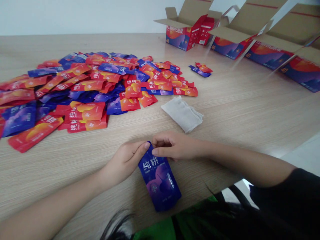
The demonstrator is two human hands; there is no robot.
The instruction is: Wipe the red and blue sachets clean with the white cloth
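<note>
A blue and purple sachet (pixel 160 181) with white characters lies at the near edge of the wooden table (pixel 250 110). My left hand (pixel 126 160) pinches its top left corner, thumb on the upper edge. My right hand (pixel 175 146) pinches the top right corner, fingers curled. Both hands rest on the table. A folded white cloth (pixel 182 114) lies just beyond my right hand.
A large heap of red-orange and blue sachets (pixel 82 83) covers the left and middle of the table. Two sachets (pixel 201 70) lie apart at the right. Several open printed cardboard boxes (pixel 190 28) stand along the far right edge.
</note>
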